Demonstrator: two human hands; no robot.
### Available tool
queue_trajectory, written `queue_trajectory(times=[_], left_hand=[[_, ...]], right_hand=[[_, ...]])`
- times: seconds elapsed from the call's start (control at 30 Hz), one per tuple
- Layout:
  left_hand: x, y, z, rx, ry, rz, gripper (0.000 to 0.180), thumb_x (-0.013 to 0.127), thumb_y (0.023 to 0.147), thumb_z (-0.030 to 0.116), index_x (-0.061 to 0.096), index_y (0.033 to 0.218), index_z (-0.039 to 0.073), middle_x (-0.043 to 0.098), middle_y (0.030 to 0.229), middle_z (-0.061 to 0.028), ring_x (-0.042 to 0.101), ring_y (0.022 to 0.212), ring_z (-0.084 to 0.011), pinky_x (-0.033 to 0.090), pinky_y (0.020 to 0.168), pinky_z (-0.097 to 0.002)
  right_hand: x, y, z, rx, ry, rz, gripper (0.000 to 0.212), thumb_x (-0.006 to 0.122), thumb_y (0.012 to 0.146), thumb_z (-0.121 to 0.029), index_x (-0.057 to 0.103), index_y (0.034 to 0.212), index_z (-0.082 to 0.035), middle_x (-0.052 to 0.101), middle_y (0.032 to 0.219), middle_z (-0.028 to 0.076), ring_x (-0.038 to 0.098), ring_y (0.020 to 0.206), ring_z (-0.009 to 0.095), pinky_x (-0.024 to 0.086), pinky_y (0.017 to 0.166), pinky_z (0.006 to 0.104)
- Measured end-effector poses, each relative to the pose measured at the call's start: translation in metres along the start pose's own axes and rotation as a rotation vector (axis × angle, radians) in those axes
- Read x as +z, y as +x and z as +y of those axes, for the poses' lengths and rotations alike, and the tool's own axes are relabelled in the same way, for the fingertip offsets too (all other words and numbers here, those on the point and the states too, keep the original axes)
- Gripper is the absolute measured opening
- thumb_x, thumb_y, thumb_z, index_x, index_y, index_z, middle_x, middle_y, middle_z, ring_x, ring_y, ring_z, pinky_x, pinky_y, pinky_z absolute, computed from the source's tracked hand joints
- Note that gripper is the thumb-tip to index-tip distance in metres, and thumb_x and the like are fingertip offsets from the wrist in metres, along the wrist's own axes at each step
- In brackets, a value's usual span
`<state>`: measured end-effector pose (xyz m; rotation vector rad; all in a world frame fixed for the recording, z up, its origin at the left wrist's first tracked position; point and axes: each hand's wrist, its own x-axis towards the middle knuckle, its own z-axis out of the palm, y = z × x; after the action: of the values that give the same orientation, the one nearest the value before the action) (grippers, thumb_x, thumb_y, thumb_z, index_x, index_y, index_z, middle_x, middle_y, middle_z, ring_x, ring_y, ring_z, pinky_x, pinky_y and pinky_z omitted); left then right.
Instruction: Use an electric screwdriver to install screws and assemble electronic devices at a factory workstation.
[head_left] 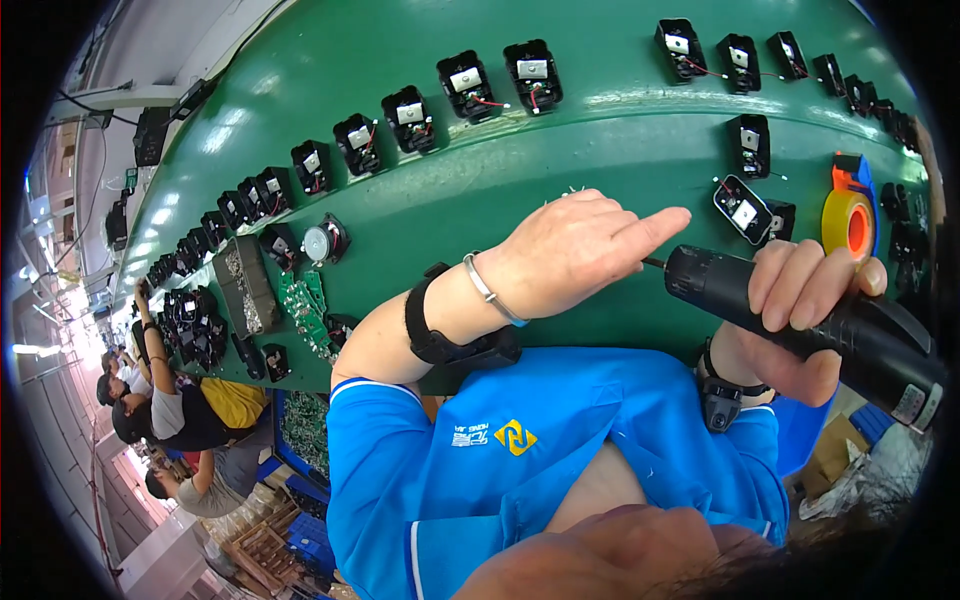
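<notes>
My right hand (785, 285) is wrapped round a black electric screwdriver (715, 280), its thin bit pointing left. Close to that bit is my left hand (575, 250), its index finger stretched over the tip and the other fingers curled in. Whatever they pinch is hidden. A few tiny metal pieces (573, 189) show just behind the left hand. Beyond the screwdriver, an open black housing (742, 208) with a pale metal part inside lies tilted against another black housing (781, 220). One more open housing (750, 146) stands behind them.
Open black housings (410, 115) line the far side of the green bench (620, 150). At left are a screw tray (247, 285), a round speaker (322, 242) and green circuit boards (308, 312). Yellow tape (845, 222) sits at right. Other people (150, 405) work far left.
</notes>
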<state>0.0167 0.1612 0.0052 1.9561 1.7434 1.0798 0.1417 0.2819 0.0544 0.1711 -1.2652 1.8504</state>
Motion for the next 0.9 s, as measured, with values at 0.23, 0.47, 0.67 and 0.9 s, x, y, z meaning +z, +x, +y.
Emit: queue_trajectory(times=[0.23,0.47,0.67,0.9], left_hand=[[-0.002,0.057,-0.035,0.043,0.159,0.057,0.060,0.067,0.055,0.029,0.044,0.104,0.004,0.048,0.096,-0.0129,0.045,0.088,-0.0291,0.038,0.074,-0.0360],[0.074,0.143,-0.057,-0.133,0.161,-0.037,0.053,0.067,0.058,0.030,0.044,0.096,0.002,0.047,0.092,-0.0143,0.045,0.087,-0.0293,0.040,0.075,-0.0345],[0.097,0.165,-0.049,-0.265,0.287,-0.196,0.051,0.067,0.057,0.033,0.044,0.089,0.001,0.048,0.087,-0.0135,0.049,0.081,-0.0281,0.044,0.067,-0.0348],[0.082,0.160,-0.066,-0.152,0.364,-0.151,0.053,0.067,0.054,0.026,0.043,0.089,-0.005,0.048,0.086,-0.0159,0.051,0.078,-0.0261,0.045,0.066,-0.0308]], right_hand=[[-0.044,-0.003,-0.047,-0.242,-0.077,0.219,0.046,0.062,0.061,-0.023,0.038,0.096,-0.005,0.041,0.066,0.000,0.040,0.052,0.010,0.032,0.048,0.0214],[-0.078,-0.007,-0.076,-0.307,-0.139,0.282,0.044,0.061,0.059,-0.022,0.043,0.095,-0.005,0.046,0.068,0.002,0.044,0.056,0.011,0.034,0.053,0.0216],[-0.090,-0.008,-0.079,-0.297,-0.081,0.320,0.044,0.060,0.060,-0.022,0.043,0.096,-0.003,0.045,0.068,0.002,0.043,0.058,0.011,0.034,0.054,0.0222],[-0.091,-0.003,-0.071,-0.266,-0.069,0.317,0.043,0.058,0.063,-0.022,0.042,0.097,-0.003,0.045,0.070,0.003,0.043,0.058,0.012,0.033,0.054,0.0235]])
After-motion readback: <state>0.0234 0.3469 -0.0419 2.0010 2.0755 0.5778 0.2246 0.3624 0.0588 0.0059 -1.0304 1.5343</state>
